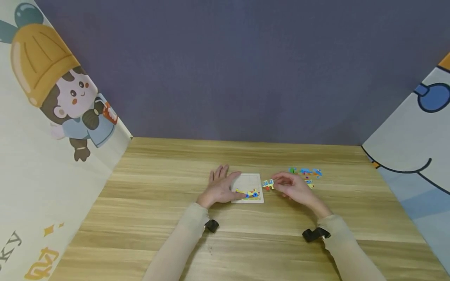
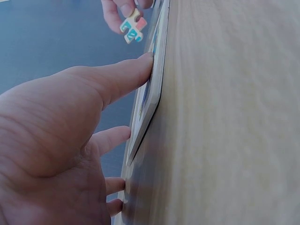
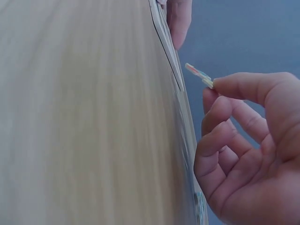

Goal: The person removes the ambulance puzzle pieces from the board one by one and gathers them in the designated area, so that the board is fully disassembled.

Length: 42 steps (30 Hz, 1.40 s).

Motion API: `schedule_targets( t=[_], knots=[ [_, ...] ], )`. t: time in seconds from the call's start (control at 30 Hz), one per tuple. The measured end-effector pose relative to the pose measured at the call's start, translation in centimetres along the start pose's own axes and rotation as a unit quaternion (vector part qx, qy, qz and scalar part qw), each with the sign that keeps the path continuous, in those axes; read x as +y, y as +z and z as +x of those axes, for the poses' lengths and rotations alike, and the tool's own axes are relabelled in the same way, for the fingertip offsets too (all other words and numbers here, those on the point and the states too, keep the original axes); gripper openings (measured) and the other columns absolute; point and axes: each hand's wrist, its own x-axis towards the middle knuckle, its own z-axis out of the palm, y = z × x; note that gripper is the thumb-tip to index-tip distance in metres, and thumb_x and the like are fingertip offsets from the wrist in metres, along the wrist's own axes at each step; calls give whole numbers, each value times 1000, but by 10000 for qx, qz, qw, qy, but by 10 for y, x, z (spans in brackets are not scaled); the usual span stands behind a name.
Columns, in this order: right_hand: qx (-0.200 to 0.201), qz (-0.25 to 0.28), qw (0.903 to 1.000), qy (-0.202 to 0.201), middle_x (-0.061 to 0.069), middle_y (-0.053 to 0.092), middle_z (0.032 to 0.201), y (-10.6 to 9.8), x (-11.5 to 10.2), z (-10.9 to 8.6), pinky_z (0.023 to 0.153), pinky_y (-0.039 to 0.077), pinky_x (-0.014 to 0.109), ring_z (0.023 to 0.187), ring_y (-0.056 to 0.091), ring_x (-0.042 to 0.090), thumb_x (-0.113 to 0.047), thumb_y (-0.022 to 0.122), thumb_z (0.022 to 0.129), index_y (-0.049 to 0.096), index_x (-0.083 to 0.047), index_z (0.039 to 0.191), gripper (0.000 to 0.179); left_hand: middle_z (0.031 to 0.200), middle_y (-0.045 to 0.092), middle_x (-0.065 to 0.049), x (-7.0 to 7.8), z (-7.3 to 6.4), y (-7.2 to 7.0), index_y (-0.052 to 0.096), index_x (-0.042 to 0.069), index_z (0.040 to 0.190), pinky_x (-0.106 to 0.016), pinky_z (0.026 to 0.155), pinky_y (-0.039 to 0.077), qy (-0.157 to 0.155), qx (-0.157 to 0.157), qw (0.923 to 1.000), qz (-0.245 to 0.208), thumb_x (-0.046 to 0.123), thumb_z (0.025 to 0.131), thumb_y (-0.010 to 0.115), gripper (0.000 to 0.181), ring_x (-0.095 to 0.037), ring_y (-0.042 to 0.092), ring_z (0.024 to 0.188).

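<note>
A puzzle piece [image 1: 268, 184] with yellow, blue and red print is pinched between the thumb and fingertips of my right hand [image 1: 293, 188], just right of the puzzle tray [image 1: 261, 177]. In the right wrist view the puzzle piece [image 3: 199, 75] is raised above the table. My left hand [image 1: 220, 188] lies at the tray's left side, fingers extended, with its thumb across the lower part. Several joined pieces [image 1: 254, 194] with a yellow and blue picture fill part of the tray's lower area. The left wrist view shows the thumb [image 2: 126, 77] pressing on the tray.
Several loose puzzle pieces [image 1: 306, 171] lie on the wooden table [image 1: 246, 242] behind and right of my right hand. A dark wall [image 1: 232, 78] stands at the back, with printed panels on both sides.
</note>
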Motion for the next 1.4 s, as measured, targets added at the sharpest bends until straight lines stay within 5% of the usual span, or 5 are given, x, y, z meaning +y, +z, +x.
schedule_targets(
  t=[0.63,1.0,1.4],
  knots=[
    [248,143,9996,76,13,71,100,-29,13,-13,51,48,26,61,54,10,-19,69,104,65,-2,136,37,179,12,-18,-1,0,1,44,27,163,-65,133,-3,3,-15,10000,-40,57,91,77,86,-41,3,167],
    [457,151,9988,-18,-1,71,108,-49,26,-28,53,50,28,62,55,10,-22,66,107,62,0,140,40,179,12,-19,0,0,1,44,26,164,-66,133,-2,7,-39,10000,-13,57,91,77,85,-41,4,167],
    [844,362,9957,120,-21,70,97,-71,38,-38,53,49,25,65,57,6,-18,67,106,57,8,139,43,179,12,-19,-1,-2,1,44,26,164,-66,133,-2,25,-28,10000,-40,56,91,77,85,-41,4,167]
  ],
)
